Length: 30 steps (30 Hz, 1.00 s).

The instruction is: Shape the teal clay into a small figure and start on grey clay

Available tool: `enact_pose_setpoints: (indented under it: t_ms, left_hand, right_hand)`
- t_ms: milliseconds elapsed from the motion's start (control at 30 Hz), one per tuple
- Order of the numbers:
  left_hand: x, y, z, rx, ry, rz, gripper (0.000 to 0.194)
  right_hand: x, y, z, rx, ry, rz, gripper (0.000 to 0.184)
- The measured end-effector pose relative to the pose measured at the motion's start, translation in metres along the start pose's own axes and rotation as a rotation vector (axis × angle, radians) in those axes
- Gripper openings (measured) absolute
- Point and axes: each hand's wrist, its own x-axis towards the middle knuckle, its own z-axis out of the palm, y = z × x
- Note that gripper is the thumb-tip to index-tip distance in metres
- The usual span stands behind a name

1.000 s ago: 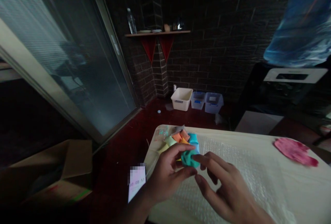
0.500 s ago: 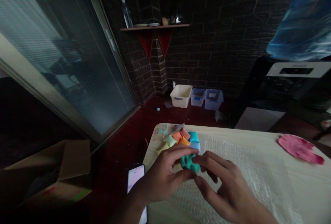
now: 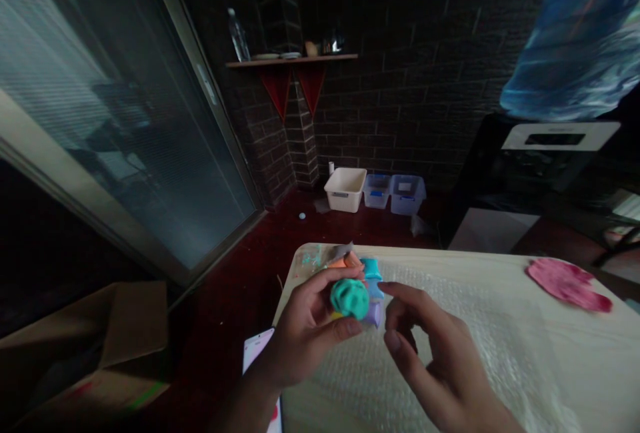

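Observation:
A lump of green modelling clay (image 3: 350,297), dented on its surface, is held between the thumb and fingers of my left hand (image 3: 315,329). To its right, my right hand (image 3: 435,346) is apart from the clay, thumb and index finger spread with nothing between them. Beyond the clay lie small packets in several colours: an orange packet (image 3: 345,261), a turquoise packet (image 3: 371,267), a light blue packet (image 3: 375,288) and a purple packet (image 3: 373,313). My left hand hides part of this group.
Bubble wrap (image 3: 450,326) covers much of the pale table (image 3: 590,359). A flat pink piece (image 3: 567,283) lies at the right. A phone (image 3: 255,346) is by the left edge. On the floor are a cardboard box (image 3: 133,326) and a white basket (image 3: 345,199).
My right hand has come off the clay and its fingers have parted. The clay has moved slightly left in my left hand and is turned, showing a rounder side. The purple packet has come into view.

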Motion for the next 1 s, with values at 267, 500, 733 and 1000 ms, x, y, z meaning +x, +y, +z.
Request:
enact_pose_setpoints:
  t_ms: [267, 500, 733, 1000]
  left_hand:
    - [-0.007, -0.008, -0.002, -0.046, 0.013, -0.043, 0.053]
    - [-0.010, -0.009, 0.001, -0.108, -0.045, -0.055, 0.043]
    - [-0.007, -0.006, 0.001, -0.224, 0.024, -0.001, 0.041]
    - [-0.008, -0.006, 0.004, -0.305, 0.042, -0.084, 0.035]
  right_hand:
    - [0.005, -0.008, 0.007, -0.011, 0.011, -0.060, 0.032]
    - [0.006, -0.009, 0.006, -0.031, -0.004, -0.079, 0.028]
    - [0.003, -0.013, 0.012, -0.131, 0.078, -0.129, 0.021]
    - [0.007, -0.016, 0.009, -0.270, 0.003, -0.279, 0.034]
